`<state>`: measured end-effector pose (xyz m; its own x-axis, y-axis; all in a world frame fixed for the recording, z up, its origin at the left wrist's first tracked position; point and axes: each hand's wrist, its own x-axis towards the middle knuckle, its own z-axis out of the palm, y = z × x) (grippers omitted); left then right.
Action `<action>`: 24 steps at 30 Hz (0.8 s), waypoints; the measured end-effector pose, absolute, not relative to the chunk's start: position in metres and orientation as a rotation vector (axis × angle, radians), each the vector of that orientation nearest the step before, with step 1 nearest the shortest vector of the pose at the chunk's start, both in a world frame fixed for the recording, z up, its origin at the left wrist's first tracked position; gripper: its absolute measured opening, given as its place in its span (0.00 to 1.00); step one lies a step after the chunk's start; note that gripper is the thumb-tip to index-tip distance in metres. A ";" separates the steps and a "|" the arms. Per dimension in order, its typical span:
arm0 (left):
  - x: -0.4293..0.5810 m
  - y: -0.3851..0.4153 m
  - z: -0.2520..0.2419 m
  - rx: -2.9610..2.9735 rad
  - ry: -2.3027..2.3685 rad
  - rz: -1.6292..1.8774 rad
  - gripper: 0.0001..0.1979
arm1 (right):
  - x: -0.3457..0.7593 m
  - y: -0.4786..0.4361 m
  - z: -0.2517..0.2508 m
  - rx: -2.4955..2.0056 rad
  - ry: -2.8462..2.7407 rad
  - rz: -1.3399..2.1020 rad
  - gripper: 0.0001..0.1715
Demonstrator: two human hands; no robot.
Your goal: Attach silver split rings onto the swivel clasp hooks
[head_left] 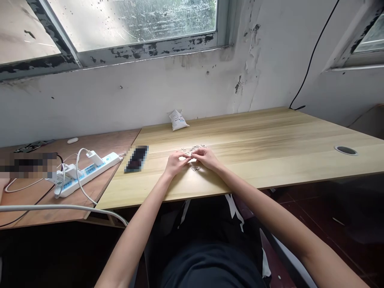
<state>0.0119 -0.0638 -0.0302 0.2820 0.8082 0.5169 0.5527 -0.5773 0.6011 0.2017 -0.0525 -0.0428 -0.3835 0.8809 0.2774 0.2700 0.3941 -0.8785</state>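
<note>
My left hand point(175, 163) and my right hand point(206, 157) meet above the wooden table, each pinching with thumb and fingertips. What sits between the fingertips is tiny and mostly covered, so I cannot make it out. Just beyond the fingers lies a loose scatter of small metal rings point(203, 145), partly hidden by my hands. A smaller cluster of metal rings point(196, 168) rests on the tabletop on the near side, below my right hand.
A white printed packet point(178, 120) stands against the wall. Left of my hands lies a blurred dark phone point(137, 159). A white power strip point(90, 173) with plugged-in chargers and cables occupies the brown table point(126, 138). A round grommet point(346, 151) is set into the table at right.
</note>
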 end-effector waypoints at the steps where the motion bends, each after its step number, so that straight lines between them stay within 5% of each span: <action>1: 0.011 -0.063 -0.031 2.229 1.237 1.199 0.08 | 0.201 -0.053 -0.042 -0.967 -1.832 1.011 0.13; 24: 0.010 -0.069 -0.028 2.403 1.425 1.183 0.04 | 0.200 -0.064 -0.034 -0.865 -1.567 1.119 0.13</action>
<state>0.0105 -0.0688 -0.0278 0.2566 0.7837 0.5656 0.6999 -0.5543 0.4505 0.2004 -0.0636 -0.0341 -0.2599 0.9153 0.3078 0.0065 0.3204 -0.9473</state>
